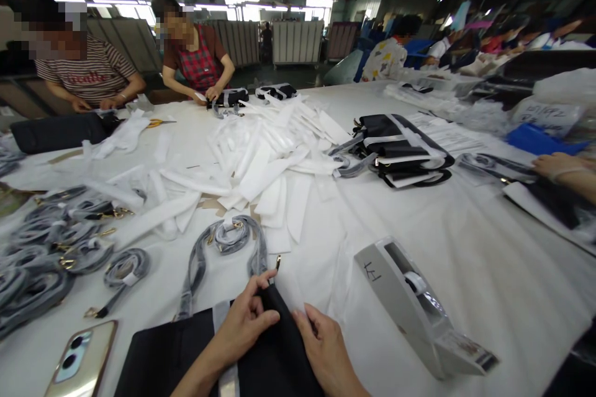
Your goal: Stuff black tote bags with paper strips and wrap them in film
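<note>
A black handbag (162, 347) lies in front of me, with a pale strip around its body and grey wrapped handles (196, 267) standing up from its far edge. My left hand (244, 322) grips the bag at its upper right corner, beside a small gold clasp (278, 262). At the bag's right side, my right hand (328, 347) is closed in a pinch on a thin white sheet (292, 288), which looks like packing foam. A coiled grey strap (231, 237) lies just beyond the bag, between the handles.
A grey tape dispenser (419, 310) stands at right, a phone (84, 360) at lower left. Wrapped straps (37, 273) are heaped at left. White foam pieces (261, 161) cover the middle. Another black bag (395, 142) lies beyond. Two people work opposite; a co-worker's hand (561, 167) reaches in at right.
</note>
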`<state>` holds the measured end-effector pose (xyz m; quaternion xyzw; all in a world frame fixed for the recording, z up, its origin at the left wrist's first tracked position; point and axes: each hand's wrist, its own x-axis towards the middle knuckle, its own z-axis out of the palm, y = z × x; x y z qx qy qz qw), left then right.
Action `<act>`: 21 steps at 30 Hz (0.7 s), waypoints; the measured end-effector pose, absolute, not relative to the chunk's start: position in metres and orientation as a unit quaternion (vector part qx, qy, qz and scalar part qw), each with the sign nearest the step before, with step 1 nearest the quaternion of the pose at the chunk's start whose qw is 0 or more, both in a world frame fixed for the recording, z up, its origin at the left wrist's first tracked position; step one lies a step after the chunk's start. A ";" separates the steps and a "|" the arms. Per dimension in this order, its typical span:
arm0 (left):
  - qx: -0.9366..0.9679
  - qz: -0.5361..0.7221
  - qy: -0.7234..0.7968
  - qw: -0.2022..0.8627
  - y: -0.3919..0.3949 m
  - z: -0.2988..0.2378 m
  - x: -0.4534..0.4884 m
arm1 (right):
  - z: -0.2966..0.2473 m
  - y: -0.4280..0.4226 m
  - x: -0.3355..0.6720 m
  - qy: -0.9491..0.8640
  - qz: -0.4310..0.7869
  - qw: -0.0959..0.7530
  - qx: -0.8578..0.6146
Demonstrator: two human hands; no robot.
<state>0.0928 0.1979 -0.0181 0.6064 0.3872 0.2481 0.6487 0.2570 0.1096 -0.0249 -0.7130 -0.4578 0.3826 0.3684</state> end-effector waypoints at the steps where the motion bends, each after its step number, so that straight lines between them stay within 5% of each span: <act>1: 0.581 0.264 0.386 0.667 0.197 -0.020 0.093 | -0.025 0.109 0.257 -0.457 0.379 0.368 -0.716; 16: 0.577 0.375 0.419 0.592 0.185 -0.032 0.095 | -0.015 0.121 0.264 -0.587 0.343 0.192 -0.708; 21: 0.742 0.363 0.409 0.388 0.180 -0.028 0.101 | -0.025 0.122 0.263 -0.627 0.351 0.177 -0.673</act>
